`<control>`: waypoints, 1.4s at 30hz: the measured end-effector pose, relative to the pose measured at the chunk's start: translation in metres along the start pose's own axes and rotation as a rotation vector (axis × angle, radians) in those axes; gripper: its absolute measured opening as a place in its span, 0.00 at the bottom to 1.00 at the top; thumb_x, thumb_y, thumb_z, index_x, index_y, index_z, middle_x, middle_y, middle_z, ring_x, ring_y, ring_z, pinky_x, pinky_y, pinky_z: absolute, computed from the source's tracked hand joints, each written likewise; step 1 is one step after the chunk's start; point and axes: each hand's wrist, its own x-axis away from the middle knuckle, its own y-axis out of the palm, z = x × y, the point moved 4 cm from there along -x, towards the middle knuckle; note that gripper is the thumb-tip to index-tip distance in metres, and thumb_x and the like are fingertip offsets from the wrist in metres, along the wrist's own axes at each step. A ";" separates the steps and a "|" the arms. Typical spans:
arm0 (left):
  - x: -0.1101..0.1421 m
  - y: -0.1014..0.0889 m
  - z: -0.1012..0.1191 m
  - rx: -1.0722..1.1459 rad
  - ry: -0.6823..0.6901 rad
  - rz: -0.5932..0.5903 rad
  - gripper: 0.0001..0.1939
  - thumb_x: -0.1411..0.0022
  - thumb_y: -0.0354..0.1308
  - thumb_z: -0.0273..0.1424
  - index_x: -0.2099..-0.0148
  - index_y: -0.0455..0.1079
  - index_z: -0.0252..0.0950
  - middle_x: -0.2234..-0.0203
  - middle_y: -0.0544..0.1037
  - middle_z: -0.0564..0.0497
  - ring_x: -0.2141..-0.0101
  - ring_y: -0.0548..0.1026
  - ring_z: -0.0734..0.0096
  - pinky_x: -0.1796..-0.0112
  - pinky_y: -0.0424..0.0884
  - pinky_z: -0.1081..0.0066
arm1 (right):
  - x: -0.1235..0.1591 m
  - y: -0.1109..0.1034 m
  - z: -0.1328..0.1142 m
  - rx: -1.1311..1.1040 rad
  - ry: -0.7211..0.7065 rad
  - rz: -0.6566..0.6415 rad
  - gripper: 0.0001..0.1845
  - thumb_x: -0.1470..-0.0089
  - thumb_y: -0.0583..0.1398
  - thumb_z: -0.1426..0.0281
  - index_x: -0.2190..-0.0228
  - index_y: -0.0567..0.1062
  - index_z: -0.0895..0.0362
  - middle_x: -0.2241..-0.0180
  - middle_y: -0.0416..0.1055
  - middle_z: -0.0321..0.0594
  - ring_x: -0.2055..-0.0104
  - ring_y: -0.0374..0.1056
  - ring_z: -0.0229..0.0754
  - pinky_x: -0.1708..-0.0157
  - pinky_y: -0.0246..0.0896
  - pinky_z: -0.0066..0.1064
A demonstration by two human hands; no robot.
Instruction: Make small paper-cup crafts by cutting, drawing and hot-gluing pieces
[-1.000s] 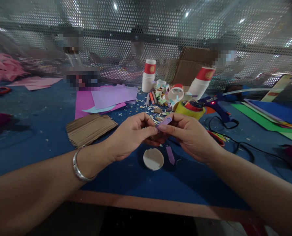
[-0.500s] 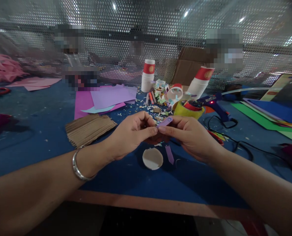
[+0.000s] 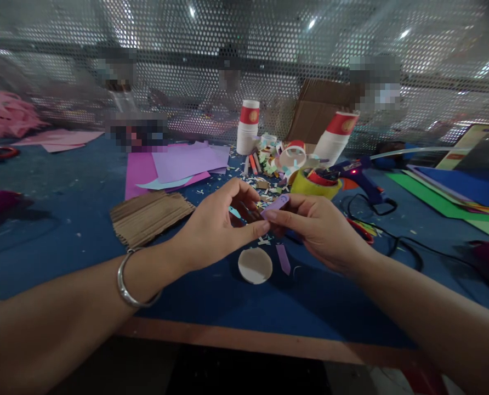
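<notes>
Between the thumb and fingers of my right hand [image 3: 318, 225] is a small purple paper strip [image 3: 276, 205] with a dark curved mark drawn on it. My left hand [image 3: 223, 219] is curved open beside the strip, its thumb apart from its fingers. Its thumb tip comes close to my right thumb; whether they touch I cannot tell. Under the hands lie a round, pale disc [image 3: 255, 265] and a second purple strip [image 3: 283, 259] with a pointed end. A light blue piece [image 3: 234, 212] shows through the gap in my left hand.
Corrugated cardboard [image 3: 152, 218] and purple sheets [image 3: 189, 162] lie left. Behind are paper scraps [image 3: 269, 156], stacked paper cups [image 3: 248, 129] and a yellow tape roll [image 3: 316, 186]. A glue gun [image 3: 363, 178] with a black cord lies right, near coloured sheets [image 3: 450, 192].
My left thumb and fingers have spread apart, off the purple strip. My right hand keeps the strip in nearly the same place.
</notes>
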 end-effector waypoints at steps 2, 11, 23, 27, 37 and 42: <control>0.001 0.000 0.002 -0.023 0.019 -0.017 0.17 0.42 0.67 0.37 0.55 0.66 0.37 0.63 0.75 0.51 0.64 0.76 0.69 0.65 0.73 0.69 | 0.000 -0.001 0.000 0.016 -0.001 0.020 0.12 0.53 0.71 0.62 0.74 0.78 0.57 0.76 0.72 0.34 0.73 0.64 0.35 0.71 0.59 0.30; -0.007 0.000 -0.006 0.161 -0.151 -0.010 0.10 0.37 0.61 0.36 0.59 0.69 0.35 0.68 0.76 0.52 0.66 0.74 0.72 0.67 0.69 0.69 | -0.001 -0.002 0.000 0.022 -0.020 0.021 0.11 0.53 0.71 0.63 0.72 0.79 0.57 0.76 0.72 0.34 0.73 0.63 0.34 0.71 0.59 0.29; -0.009 -0.006 -0.008 0.228 -0.179 0.126 0.09 0.34 0.58 0.37 0.61 0.68 0.37 0.70 0.71 0.55 0.69 0.70 0.75 0.69 0.65 0.71 | -0.001 0.000 -0.001 0.056 -0.017 0.008 0.10 0.52 0.71 0.64 0.73 0.79 0.57 0.75 0.72 0.34 0.73 0.63 0.34 0.71 0.59 0.28; -0.011 -0.017 -0.004 0.195 -0.090 0.244 0.07 0.34 0.57 0.31 0.66 0.68 0.36 0.73 0.69 0.55 0.70 0.67 0.75 0.66 0.65 0.71 | -0.001 -0.003 0.000 0.063 -0.005 0.034 0.09 0.50 0.70 0.63 0.71 0.80 0.56 0.72 0.74 0.35 0.71 0.65 0.35 0.70 0.61 0.28; -0.009 -0.017 -0.007 -0.027 -0.028 0.154 0.14 0.35 0.59 0.35 0.49 0.69 0.36 0.58 0.76 0.47 0.59 0.74 0.67 0.61 0.69 0.67 | -0.001 -0.006 -0.001 0.008 -0.013 0.058 0.09 0.51 0.70 0.63 0.71 0.80 0.56 0.73 0.74 0.35 0.72 0.65 0.34 0.71 0.61 0.28; -0.005 -0.005 -0.001 -0.314 0.083 0.052 0.31 0.45 0.68 0.42 0.43 0.65 0.39 0.52 0.74 0.46 0.58 0.73 0.62 0.61 0.69 0.64 | -0.002 -0.007 -0.002 0.021 -0.019 0.082 0.11 0.53 0.71 0.63 0.71 0.80 0.55 0.73 0.74 0.35 0.72 0.65 0.35 0.71 0.61 0.29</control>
